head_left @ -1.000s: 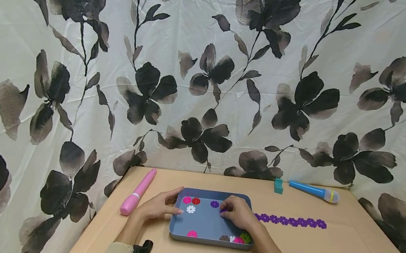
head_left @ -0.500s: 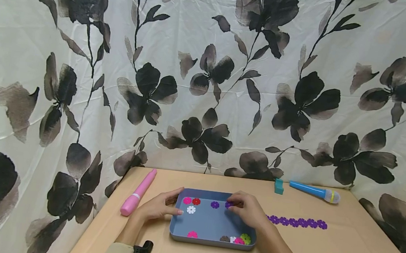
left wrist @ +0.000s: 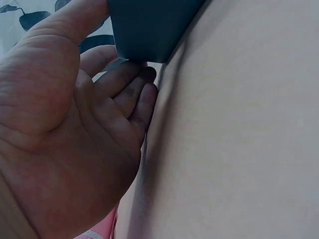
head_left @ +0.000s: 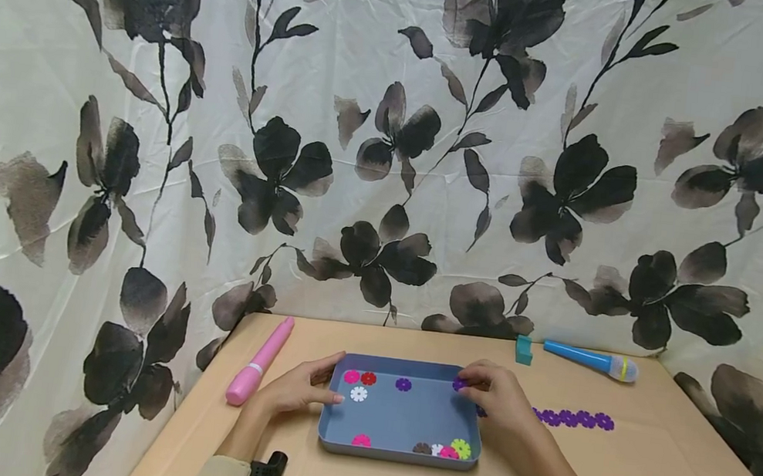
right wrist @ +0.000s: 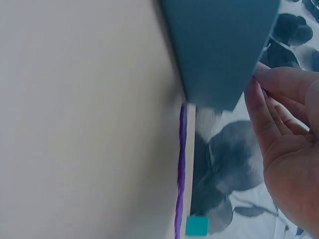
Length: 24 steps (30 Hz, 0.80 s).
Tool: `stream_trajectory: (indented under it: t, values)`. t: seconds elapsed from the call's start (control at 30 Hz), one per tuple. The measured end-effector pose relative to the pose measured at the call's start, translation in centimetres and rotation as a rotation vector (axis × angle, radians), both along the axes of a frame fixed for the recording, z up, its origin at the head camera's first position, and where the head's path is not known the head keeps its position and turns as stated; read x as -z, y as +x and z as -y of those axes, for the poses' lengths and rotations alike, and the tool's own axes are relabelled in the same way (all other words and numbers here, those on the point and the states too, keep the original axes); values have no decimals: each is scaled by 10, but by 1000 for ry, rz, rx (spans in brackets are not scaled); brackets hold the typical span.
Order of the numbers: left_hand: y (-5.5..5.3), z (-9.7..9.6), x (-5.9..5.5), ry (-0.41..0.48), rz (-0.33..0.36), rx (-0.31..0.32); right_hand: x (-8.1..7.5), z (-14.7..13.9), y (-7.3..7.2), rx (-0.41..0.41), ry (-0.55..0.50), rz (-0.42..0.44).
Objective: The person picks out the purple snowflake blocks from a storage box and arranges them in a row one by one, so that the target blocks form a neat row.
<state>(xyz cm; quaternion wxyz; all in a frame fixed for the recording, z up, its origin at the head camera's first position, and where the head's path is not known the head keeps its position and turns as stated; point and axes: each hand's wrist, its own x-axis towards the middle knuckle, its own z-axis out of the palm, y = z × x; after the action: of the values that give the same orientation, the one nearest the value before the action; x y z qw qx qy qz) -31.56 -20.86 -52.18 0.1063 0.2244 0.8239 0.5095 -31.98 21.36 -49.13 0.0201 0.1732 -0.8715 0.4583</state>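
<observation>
In the head view a grey-blue tray [head_left: 397, 418] lies mid-table. My left hand [head_left: 299, 386] holds its left side, thumb over the rim and fingers along the outside; in the left wrist view the tray's corner [left wrist: 149, 30] sits between thumb and fingers. Over the tray's right edge, my right hand [head_left: 499, 396] pinches a purple flower-shaped disc [head_left: 459, 384] between thumb and fingertips. Another purple disc [head_left: 403, 385] lies inside the tray, with pink [head_left: 351, 377], red [head_left: 369, 379] and white [head_left: 358, 394] ones on the left. Several more discs, including a green one [head_left: 461, 449], gather in the front right corner.
Right of the tray runs a row of purple flower discs [head_left: 569, 418], partly covered by my right hand. A blue toy microphone [head_left: 588, 360] and a teal block [head_left: 523, 350] lie at the back right. On the left lies a pink stick-shaped object [head_left: 260, 361].
My right hand has moved right across the tray, carrying the purple disc from near the middle to the right edge. The left hand and tray have stayed put.
</observation>
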Motion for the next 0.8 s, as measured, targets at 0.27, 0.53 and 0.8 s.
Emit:
stream_trajectory:
  t: [0.27,0.53,0.8]
  values:
    - [0,0,-1,-15,-5,-1,4,-36,-2,50,55,-33]
    - [0,0,-2,-20,-6,-2,1,-59,0,97,98,-68]
    - [1,1,-2,-16,-10,7,-1,-76,0,81,103,-150]
